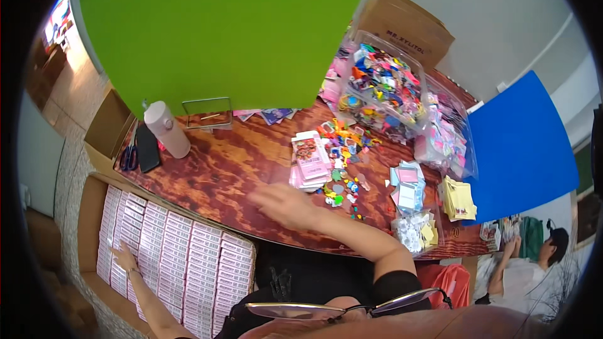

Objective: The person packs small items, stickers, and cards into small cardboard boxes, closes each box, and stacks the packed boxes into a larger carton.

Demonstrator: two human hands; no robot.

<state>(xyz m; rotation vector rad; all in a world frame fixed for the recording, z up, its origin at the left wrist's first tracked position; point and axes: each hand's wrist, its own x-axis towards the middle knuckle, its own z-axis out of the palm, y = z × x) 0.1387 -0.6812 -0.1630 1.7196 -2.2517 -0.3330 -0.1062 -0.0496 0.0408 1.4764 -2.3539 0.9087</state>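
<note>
My left hand [127,260] rests on the packed rows of small pink-and-white cartons [168,243] in an open cardboard box [87,251], at the lower left. Its fingers are spread and nothing shows in them. Above the near part of the reddish wood-grain table [220,176] is my right hand [286,206], smeared by motion, its fingers pointing left. Whether it holds anything cannot be made out. Just beyond it lies a stack of pink printed cards or flat packs [311,162]. Loose colourful small toys [342,141] are scattered to the right of that stack.
A pink bottle [167,129], black phone-like slab [148,149] and scissors [129,156] occupy the table's left end. Clear bins of trinkets [384,81] and pink packets [443,135] stand at right, near yellow cards [458,199]. A green partition [220,31] rises behind. Another person [521,270] sits far right.
</note>
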